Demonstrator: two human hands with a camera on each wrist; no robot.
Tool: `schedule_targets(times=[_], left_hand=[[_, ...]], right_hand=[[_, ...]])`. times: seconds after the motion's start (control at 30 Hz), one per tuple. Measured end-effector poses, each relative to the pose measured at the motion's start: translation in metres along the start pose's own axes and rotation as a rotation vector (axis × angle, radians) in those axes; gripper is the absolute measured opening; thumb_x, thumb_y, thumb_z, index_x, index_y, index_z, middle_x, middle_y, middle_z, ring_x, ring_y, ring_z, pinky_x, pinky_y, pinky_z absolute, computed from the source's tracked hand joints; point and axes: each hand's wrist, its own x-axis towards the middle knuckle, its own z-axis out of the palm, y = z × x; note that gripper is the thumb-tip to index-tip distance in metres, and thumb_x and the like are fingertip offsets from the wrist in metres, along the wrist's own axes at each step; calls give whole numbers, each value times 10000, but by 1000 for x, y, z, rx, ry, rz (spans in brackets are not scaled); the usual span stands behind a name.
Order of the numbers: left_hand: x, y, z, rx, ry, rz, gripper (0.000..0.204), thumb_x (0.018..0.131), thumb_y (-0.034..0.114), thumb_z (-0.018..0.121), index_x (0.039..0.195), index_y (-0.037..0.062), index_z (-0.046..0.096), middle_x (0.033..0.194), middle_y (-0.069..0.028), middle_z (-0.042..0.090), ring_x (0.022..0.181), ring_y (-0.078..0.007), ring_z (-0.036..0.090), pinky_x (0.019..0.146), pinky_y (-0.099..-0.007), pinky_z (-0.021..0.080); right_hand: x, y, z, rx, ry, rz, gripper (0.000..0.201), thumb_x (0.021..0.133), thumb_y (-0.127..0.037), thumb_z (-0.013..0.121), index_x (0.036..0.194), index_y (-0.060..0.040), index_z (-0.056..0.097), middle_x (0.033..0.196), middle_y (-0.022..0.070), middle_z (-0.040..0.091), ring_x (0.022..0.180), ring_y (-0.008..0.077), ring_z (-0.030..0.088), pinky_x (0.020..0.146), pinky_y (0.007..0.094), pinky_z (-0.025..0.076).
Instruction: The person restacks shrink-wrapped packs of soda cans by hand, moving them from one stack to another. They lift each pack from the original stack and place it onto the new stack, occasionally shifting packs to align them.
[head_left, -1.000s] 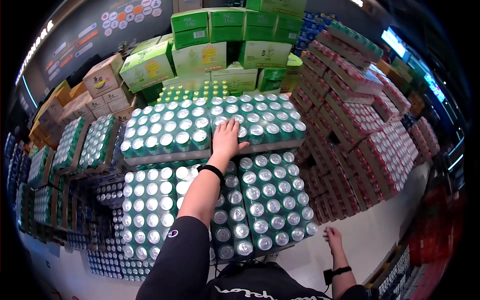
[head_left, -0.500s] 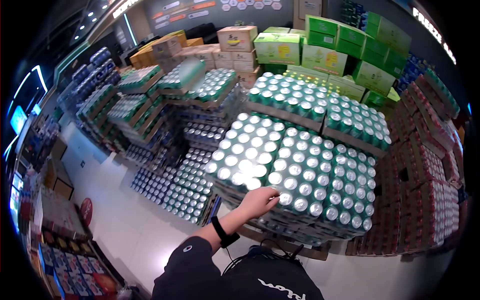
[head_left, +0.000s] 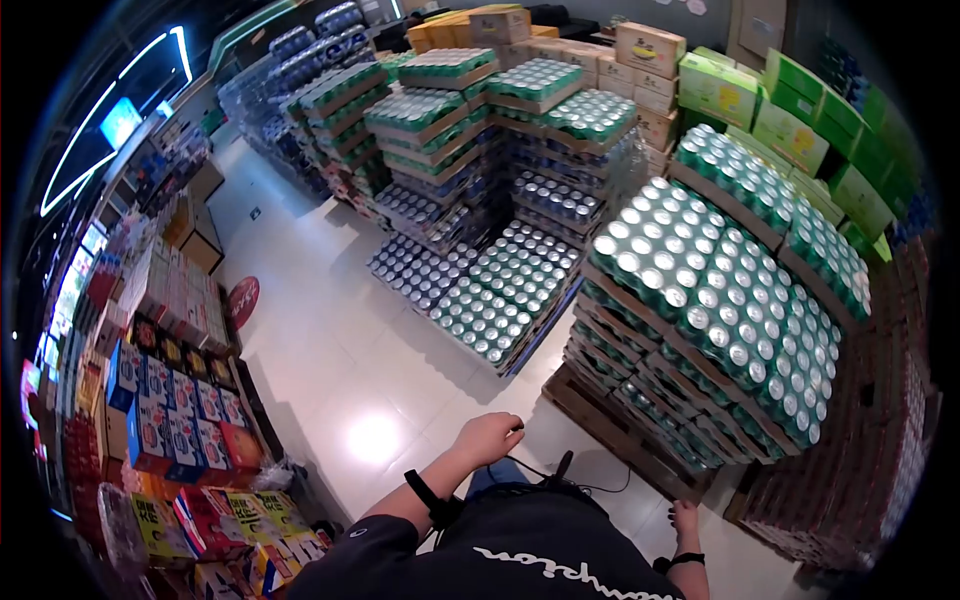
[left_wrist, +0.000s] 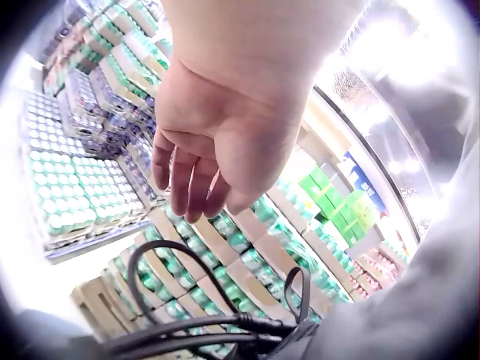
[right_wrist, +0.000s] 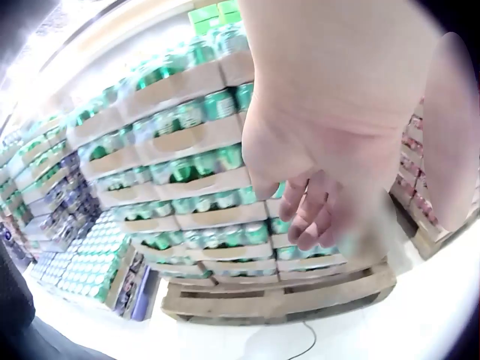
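My left hand point(head_left: 488, 438) hangs in front of the body, over the floor, holding nothing. In the left wrist view the same hand point(left_wrist: 221, 142) has its fingers loosely bent, with stacked green cans beyond. Low at the body's other side is my right hand point(head_left: 684, 518), near the wooden pallet point(head_left: 610, 420). The right wrist view shows that hand point(right_wrist: 322, 165) with loosely curled, empty fingers. The tall stack of green cans point(head_left: 735, 310) on the pallet stands to the front right, touched by neither hand.
A lower pallet of cans point(head_left: 500, 295) stands ahead, with taller can stacks point(head_left: 420, 120) behind. Boxed goods point(head_left: 180, 420) line the left side, by a red round sign point(head_left: 242, 300). Green cartons point(head_left: 790, 130) are at the back right. Dark cables point(head_left: 600, 487) hang near the body.
The head view has swung left, bringing the aisle and boxed goods into view. My left hand has come off the top of the green cans and down in front of the body.
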Motion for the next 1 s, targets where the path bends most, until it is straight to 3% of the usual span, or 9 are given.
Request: schedule_targets(times=[0.23, 0.27, 0.4, 0.53, 0.67, 0.8, 0.87, 0.97, 1.0], left_hand=[[-96, -168, -73, -105, 221, -305, 247, 847, 276, 556, 977, 84, 639, 920, -85, 652, 867, -266, 619, 740, -364, 497], [-114, -203, -79, -101, 246, -355, 246, 844, 274, 563, 976, 83, 642, 922, -86, 654, 861, -266, 621, 739, -362, 498], [-174, -300, -137, -131, 335, -578, 239, 849, 272, 556, 961, 83, 650, 923, -85, 658, 854, -261, 621, 738, -364, 496], [-192, -362, -192, -108, 458, -663, 241, 852, 269, 553, 954, 74, 652, 914, -82, 660, 831, -255, 625, 728, -357, 497], [-172, -415, -234, -162, 515, -655, 243, 851, 254, 561, 972, 64, 652, 932, -83, 663, 839, -245, 628, 729, -343, 499], [-140, -469, -272, -220, 537, -687, 244, 849, 258, 566, 988, 75, 650, 939, -75, 662, 842, -245, 630, 721, -339, 499], [-126, -499, -293, -213, 549, -711, 243, 845, 264, 572, 987, 83, 652, 941, -73, 661, 840, -243, 631, 716, -339, 498], [-113, -550, -327, -170, 558, -796, 247, 844, 271, 575, 983, 83, 654, 950, -72, 660, 841, -237, 633, 719, -336, 498], [-107, -565, -343, -209, 592, -824, 244, 843, 268, 577, 981, 83, 656, 955, -78, 658, 849, -238, 633, 724, -333, 498]], right_hand=[[-39, -68, 189, -411, -676, 242, 354, 839, -330, 608, 947, 6, 633, 856, 102, 649, 776, 190, 605, 662, 340, 457], [-92, -149, 220, -734, -619, 171, 384, 819, -350, 642, 964, 5, 649, 847, 102, 651, 844, 205, 596, 706, 347, 451], [-1, -146, 350, -820, -627, 231, 402, 843, -381, 600, 1043, -34, 632, 934, 69, 657, 835, 189, 628, 693, 354, 479], [4, -294, 464, -737, -546, -405, 329, 811, -275, 567, 967, 5, 644, 773, 108, 657, 668, 203, 633, 598, 349, 492], [-14, -424, 556, -723, -433, -699, 363, 808, -282, 575, 996, 22, 640, 847, 140, 664, 744, 229, 646, 688, 361, 510], [56, -470, 646, -838, -516, -627, 369, 790, -308, 586, 962, 10, 658, 835, 110, 673, 728, 222, 651, 680, 353, 517], [81, -490, 683, -1026, -568, -570, 435, 765, -419, 550, 946, -45, 678, 968, 159, 659, 916, 333, 617, 800, 409, 478], [120, -507, 745, -1244, -564, -477, 455, 764, -456, 543, 951, -66, 682, 976, 140, 663, 954, 318, 613, 816, 410, 471], [142, -507, 773, -1266, -569, -268, 457, 766, -443, 561, 931, -35, 682, 961, 130, 672, 876, 286, 644, 767, 402, 492]])
